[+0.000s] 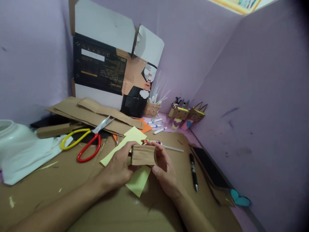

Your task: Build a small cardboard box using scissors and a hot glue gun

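Observation:
A small folded cardboard box (144, 155) is held up between both hands over the work surface. My left hand (122, 164) grips its left side, thumb at the top edge and fingers below. On the right side, my right hand (166, 172) closes around it with the thumb near the lower corner. Under the box lies a yellow paper sheet (138, 183), partly covered by my hands. Just behind the box, a patterned glue tube or crayon-like stick (153, 141) and a white stick (173, 148) rest on the cardboard mat (96, 209).
Red-and-yellow scissors (97, 129) lie at left, near cardboard strips (108, 112). White markers (160, 130) and a basket of glue sticks (152, 109) stand behind. At right are a black pen (193, 172), a dark phone-like slab (212, 167) and small cardboard animal figures (181, 113).

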Tool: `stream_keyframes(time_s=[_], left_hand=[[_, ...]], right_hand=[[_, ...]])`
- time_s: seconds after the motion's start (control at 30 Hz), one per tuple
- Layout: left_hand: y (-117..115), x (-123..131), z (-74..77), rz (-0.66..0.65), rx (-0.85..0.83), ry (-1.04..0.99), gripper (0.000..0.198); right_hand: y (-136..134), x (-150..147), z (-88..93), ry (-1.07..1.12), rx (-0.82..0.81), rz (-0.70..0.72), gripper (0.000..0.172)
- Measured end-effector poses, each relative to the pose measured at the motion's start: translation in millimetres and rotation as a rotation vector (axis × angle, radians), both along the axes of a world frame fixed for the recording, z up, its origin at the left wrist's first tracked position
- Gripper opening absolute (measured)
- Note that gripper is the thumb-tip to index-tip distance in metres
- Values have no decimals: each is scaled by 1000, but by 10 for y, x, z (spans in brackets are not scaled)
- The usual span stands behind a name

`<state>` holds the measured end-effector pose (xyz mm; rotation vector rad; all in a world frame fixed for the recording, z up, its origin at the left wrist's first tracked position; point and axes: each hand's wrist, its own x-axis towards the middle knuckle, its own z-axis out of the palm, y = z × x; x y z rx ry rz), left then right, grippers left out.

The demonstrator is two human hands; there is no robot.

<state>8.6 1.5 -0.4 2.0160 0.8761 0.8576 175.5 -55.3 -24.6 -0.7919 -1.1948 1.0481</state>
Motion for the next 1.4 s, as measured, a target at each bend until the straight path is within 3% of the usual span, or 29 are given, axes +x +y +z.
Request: stream_keyframes(time_s=[0.1, 0.2, 0.27, 0.63, 1.03, 1.4], left_hand=[[4, -6, -10, 5, 10, 6, 39], [0, -8, -18, 31, 10, 21, 41], [3, -10, -26, 45, -5, 25, 42], [30, 2, -58, -5, -164, 60, 49], [35, -3, -57, -92, -144, 114, 45], [-6, 27, -19, -113, -152, 78, 44]], right_hand=[[-3, 29, 12, -143, 106, -180, 48], [-27, 64, 56, -429, 251, -392, 18], [-43, 76, 89, -578, 313, -440, 11], [-54, 73, 124, -629, 271, -475, 10], [-45, 101, 155, -511, -17, -336, 14], [-52, 113, 188, -544, -22, -313, 19]])
